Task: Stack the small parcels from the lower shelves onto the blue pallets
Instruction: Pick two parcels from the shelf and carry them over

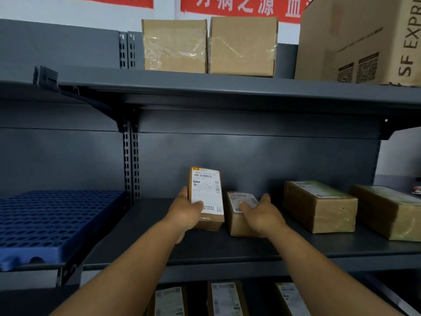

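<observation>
Head cam is looking straight into a dark grey metal shelf unit [227,242], both bare arms reaching in over the middle shelf. The left hand [185,213] has its fingers and thumb wrapped round a small brown cardboard parcel with a white shipping label [206,197]. It's tipped up on its near end with the label facing the camera, so my guess is it's being lifted off rather than just sitting there. The right hand [259,214] is on the next one over, a squat brown parcel with a smaller white label [237,215], thumb across the top and fingers down the right side, gripping it while it sits flat on the shelf. The two parcels are just beside each other, so taking one in each hand makes sense.

Further right, two bigger taped brown boxes [319,206] wait on the same shelf, well apart from the hands. More labelled parcels [225,297] show on the shelf below.

The blue perforated plastic pallet [52,222] sits in the bay to the left at about the same height, nothing on the part I can see. Looks like early days, then. Up top are plain cardboard cartons [209,45].
</observation>
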`<move>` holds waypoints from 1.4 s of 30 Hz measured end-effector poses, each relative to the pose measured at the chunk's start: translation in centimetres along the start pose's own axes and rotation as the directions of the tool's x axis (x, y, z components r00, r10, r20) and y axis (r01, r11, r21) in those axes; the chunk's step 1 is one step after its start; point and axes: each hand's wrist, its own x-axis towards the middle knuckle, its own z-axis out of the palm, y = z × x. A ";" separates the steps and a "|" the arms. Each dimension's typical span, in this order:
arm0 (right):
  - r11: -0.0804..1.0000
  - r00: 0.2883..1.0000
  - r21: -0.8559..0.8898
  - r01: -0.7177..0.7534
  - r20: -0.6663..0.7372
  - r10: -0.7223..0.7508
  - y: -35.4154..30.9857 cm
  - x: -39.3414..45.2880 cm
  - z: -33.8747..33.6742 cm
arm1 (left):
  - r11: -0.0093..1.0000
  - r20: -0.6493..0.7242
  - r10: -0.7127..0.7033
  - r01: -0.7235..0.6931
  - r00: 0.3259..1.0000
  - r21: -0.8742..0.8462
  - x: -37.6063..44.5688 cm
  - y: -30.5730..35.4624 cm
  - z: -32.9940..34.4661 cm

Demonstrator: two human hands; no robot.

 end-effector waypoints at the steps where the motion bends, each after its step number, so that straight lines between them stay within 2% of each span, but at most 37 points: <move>1: 1.000 1.000 0.010 -0.005 0.024 0.005 0.0 0.1 -0.1 | 1.000 -0.005 -0.007 0.007 1.000 0.000 0.1 0.0 0.1; 4: 0.995 0.997 0.094 0.017 0.073 -0.024 0.1 0.6 0.0 | 1.000 -0.010 -0.029 0.029 1.000 0.002 0.4 0.0 0.6; 9: 0.946 0.993 0.322 -0.032 0.119 -0.007 0.5 0.5 0.3 | 0.997 -0.008 -0.071 0.071 0.997 -0.016 0.6 -0.2 0.6; 14: 0.808 0.994 0.590 -0.006 0.093 -0.060 0.3 0.0 0.1 | 0.997 -0.019 -0.049 0.048 0.999 -0.064 0.5 -0.2 0.1; 19: 0.658 0.988 0.753 0.013 0.091 -0.123 0.2 -0.2 -0.2 | 0.996 -0.052 -0.026 0.022 0.998 -0.090 -0.1 -0.2 -0.8; 25: 0.568 0.973 0.816 0.105 0.034 -0.229 0.1 -0.7 -0.1 | 0.995 -0.113 -0.024 0.013 0.993 -0.097 -1.5 0.2 -1.5; 31: 0.536 0.951 0.827 0.169 0.006 -0.310 -1.2 -1.9 0.9 | 0.996 -0.184 -0.025 0.010 0.983 -0.083 -3.2 0.5 -3.3; 36: 0.493 0.937 0.859 0.139 0.048 -0.347 -3.7 -4.0 2.4 | 0.999 -0.272 -0.023 0.010 0.962 -0.050 -5.1 0.4 -6.7; 42: 0.476 0.922 0.866 0.151 0.051 -0.384 -9.1 -7.8 5.4 | 0.998 -0.385 0.063 -0.068 0.921 0.001 -8.0 0.0 -13.1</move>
